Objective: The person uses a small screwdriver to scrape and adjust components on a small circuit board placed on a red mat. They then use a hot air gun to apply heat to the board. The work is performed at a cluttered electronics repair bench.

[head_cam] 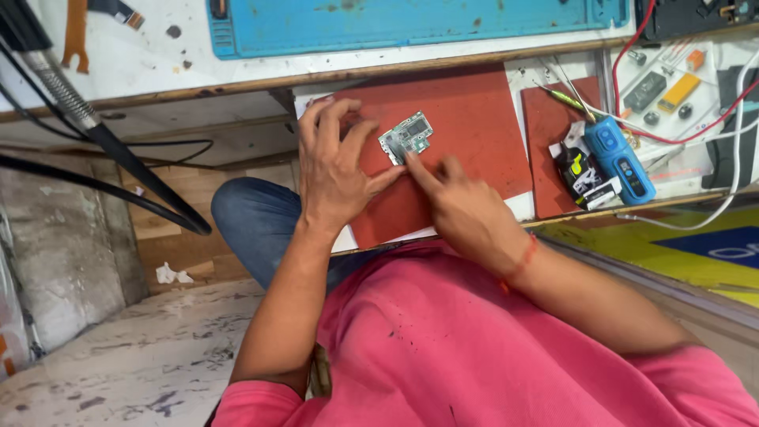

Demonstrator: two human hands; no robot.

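A small green circuit board lies on a red mat on the low workbench. My left hand rests on the mat just left of the board. Its fingers are curled on the mat's upper left part and its thumb reaches toward the board's lower corner. Whether the thumb touches the board is unclear. My right hand, with an orange thread at the wrist, comes in from below. Its index fingertip presses on the board's lower edge and its other fingers are folded.
A second red mat to the right carries a blue handheld tool, a black-and-white packet and a thin green-handled tool. Red and white wires cross a tray of small parts. A blue work mat lies beyond; black cables hang at left.
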